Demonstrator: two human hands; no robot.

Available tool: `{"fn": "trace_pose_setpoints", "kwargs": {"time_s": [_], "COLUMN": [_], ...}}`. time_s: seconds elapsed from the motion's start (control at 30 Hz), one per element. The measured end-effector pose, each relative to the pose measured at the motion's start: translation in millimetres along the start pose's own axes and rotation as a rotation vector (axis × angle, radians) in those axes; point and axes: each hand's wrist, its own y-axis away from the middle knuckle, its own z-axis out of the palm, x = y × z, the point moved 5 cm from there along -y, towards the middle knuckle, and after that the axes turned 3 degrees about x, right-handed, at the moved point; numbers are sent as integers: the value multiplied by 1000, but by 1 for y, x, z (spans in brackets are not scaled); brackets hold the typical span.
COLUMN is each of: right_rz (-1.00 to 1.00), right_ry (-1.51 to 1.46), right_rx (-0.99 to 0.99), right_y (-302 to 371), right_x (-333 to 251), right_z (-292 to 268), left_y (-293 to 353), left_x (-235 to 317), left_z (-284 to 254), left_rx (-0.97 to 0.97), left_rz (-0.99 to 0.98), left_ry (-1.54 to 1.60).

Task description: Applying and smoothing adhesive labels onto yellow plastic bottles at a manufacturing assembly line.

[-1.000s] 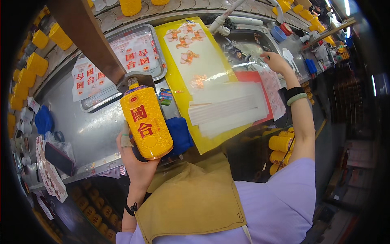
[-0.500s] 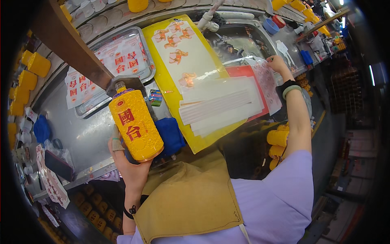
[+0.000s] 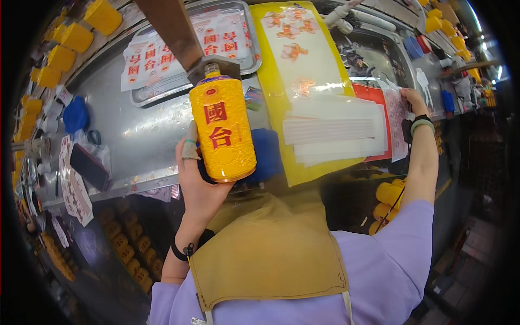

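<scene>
A yellow bottle [image 3: 223, 130] with an embossed surface and red characters stands tilted in my left hand [image 3: 203, 187], whose fingers go round its left side and base. A finger of that hand wears a pale wrapping. The bottle's glass neck points away from me, next to a brown bracket on a post [image 3: 174, 30]. Far to the right, my right hand [image 3: 415, 102] is closed at the top edge of a thin sheet with pinkish printed marks [image 3: 397, 127]. This sheet overlaps a red sheet [image 3: 372, 96].
Under white paper strips [image 3: 333, 130] and a sheet of orange figure decals [image 3: 292, 51] lies a yellow board [image 3: 269, 67]. A metal tray [image 3: 142, 97] holds red-printed sheets. Beyond the board is a basin [image 3: 374, 51]. Blue cloth [image 3: 266, 154] and a phone [image 3: 89, 167] lie near the front edge.
My view has swung, so the bench and both hands appear farther right and higher. The bottle stays in my left hand, and my right hand stays at the printed sheet's edge.
</scene>
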Motion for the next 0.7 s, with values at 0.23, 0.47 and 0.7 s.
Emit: {"fn": "trace_pose_setpoints", "kwargs": {"time_s": [0.23,0.47,0.7], "right_rz": [105,185,-285], "right_ry": [23,344,30], "right_rx": [-85,152,354], "right_y": [1,5,56], "right_x": [-20,-26,-97], "right_z": [21,15,4], "left_y": [1,3,1], "left_x": [2,1,-2], "left_z": [0,-2,-2], "left_rx": [6,15,6], "left_rz": [15,23,7], "left_ry": [-73,-88,-46]}}
